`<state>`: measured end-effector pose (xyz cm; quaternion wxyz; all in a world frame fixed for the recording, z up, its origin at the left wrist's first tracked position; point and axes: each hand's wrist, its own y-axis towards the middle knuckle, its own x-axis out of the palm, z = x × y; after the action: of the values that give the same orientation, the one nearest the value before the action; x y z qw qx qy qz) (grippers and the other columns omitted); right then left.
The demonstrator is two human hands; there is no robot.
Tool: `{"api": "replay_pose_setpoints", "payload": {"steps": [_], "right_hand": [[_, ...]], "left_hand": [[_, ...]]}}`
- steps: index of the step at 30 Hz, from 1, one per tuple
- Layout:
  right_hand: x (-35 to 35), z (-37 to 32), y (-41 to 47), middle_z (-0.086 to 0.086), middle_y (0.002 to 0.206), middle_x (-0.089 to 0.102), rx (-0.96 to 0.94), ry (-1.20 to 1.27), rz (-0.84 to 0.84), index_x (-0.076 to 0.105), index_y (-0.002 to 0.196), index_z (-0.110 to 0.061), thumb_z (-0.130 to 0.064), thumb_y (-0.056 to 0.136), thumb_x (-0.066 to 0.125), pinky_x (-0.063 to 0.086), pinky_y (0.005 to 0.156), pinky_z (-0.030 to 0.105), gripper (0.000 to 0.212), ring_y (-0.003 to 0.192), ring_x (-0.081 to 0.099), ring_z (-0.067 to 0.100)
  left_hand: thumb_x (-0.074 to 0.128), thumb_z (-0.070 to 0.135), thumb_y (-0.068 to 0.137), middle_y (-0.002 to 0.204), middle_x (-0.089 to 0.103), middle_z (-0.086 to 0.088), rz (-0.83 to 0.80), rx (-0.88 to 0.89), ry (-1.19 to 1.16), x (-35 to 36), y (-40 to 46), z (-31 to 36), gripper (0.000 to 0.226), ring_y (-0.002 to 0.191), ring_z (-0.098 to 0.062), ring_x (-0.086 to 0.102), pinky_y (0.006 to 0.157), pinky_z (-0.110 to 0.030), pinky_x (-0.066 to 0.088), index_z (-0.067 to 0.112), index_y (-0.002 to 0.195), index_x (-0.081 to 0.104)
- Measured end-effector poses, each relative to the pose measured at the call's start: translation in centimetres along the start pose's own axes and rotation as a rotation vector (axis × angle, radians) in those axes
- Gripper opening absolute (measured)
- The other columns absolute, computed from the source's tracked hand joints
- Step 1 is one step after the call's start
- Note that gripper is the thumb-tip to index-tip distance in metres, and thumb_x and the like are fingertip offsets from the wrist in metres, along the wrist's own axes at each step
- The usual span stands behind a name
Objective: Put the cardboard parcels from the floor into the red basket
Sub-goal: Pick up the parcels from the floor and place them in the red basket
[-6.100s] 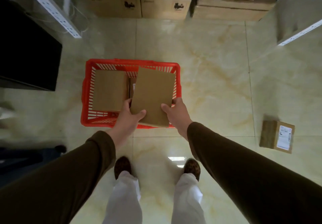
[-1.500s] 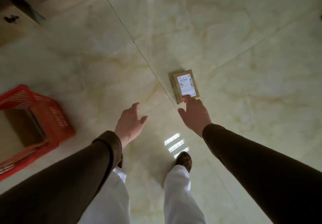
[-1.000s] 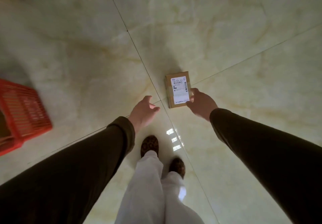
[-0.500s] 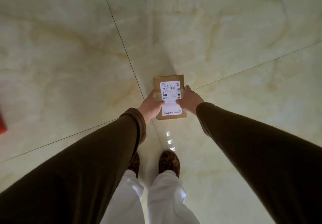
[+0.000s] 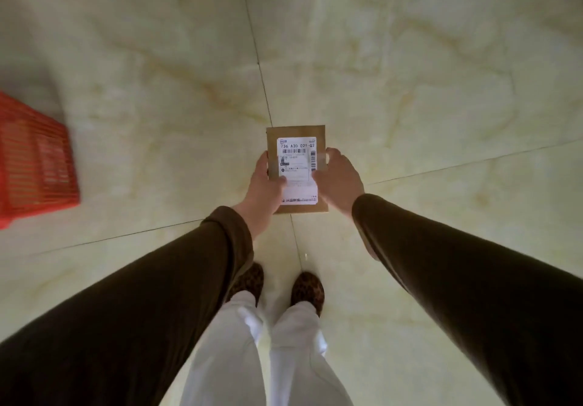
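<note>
The cardboard parcel [image 5: 296, 168] is off the floor, label up, its long axis pointing straight away from the person, above a tile joint. The left hand [image 5: 263, 189] and right hand [image 5: 339, 181] each have a grip on a long side. The red basket [image 5: 34, 162] sits well off to the left, on the left hand's side, so I judge the carry goes that way.
</note>
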<state>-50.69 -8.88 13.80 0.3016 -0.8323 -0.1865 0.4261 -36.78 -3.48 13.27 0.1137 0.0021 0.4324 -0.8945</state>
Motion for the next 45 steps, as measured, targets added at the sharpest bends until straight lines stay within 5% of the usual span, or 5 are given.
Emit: {"api": "replay_pose_setpoints", "payload": {"steps": [7,15,22,29,45], "right_hand": [[0.2,-11.6,-6.1,0.011,0.132,0.057,-0.143,0.045,0.001,0.053,0.144,-0.013,-0.021,0.103,0.051,0.061,0.094,0.046,0.042,0.113,0.068,0.033],[8.0,-22.9,-11.9,0.008,0.135,0.053,-0.242,-0.003,-0.027,0.052,0.145,-0.015,-0.02,0.103,0.053,0.059,0.1,0.047,0.042,0.117,0.065,0.03],[15.6,-30.4,-15.9,0.005,0.137,0.063,-0.221,0.073,-0.069,0.052,0.145,-0.014,-0.016,0.101,0.056,0.061,0.096,0.045,0.044,0.115,0.069,0.026],[19.6,-35.9,-15.5,0.005,0.139,0.061,-0.241,0.05,-0.11,0.049,0.144,-0.016,-0.019,0.1,0.056,0.057,0.099,0.049,0.044,0.116,0.067,0.027],[31.2,-48.5,-14.6,0.006,0.151,0.044,-0.274,0.013,-0.13,-0.009,0.163,-0.043,-0.027,0.097,0.065,0.062,0.069,0.031,0.1,0.079,0.063,0.009]], "left_hand": [[0.048,0.001,0.102,0.11,0.059,0.019,0.166,0.038,-0.167,-9.9,-6.0,3.9,0.051,0.101,-0.013,0.067,0.059,-0.022,0.057,0.024,0.147,0.038],[0.049,0.0,0.101,0.107,0.062,0.019,0.257,0.058,-0.275,-23.6,-9.4,2.5,0.047,0.09,-0.004,0.067,0.057,-0.016,0.055,0.02,0.143,0.043],[0.052,0.007,0.101,0.124,0.07,-0.003,0.194,0.024,-0.269,-35.5,-12.0,0.8,0.054,0.106,-0.025,0.071,0.089,-0.046,0.06,0.033,0.148,0.039],[0.054,0.007,0.101,0.116,0.069,0.014,0.251,0.025,-0.296,-42.0,-11.1,0.3,0.056,0.084,0.004,0.072,0.06,-0.011,0.054,0.036,0.147,0.039],[0.069,0.013,0.094,0.127,0.069,0.007,0.211,-0.066,-0.201,-59.0,-9.0,-1.8,0.064,0.113,-0.016,0.065,0.085,-0.032,0.051,0.029,0.149,0.041]]}}
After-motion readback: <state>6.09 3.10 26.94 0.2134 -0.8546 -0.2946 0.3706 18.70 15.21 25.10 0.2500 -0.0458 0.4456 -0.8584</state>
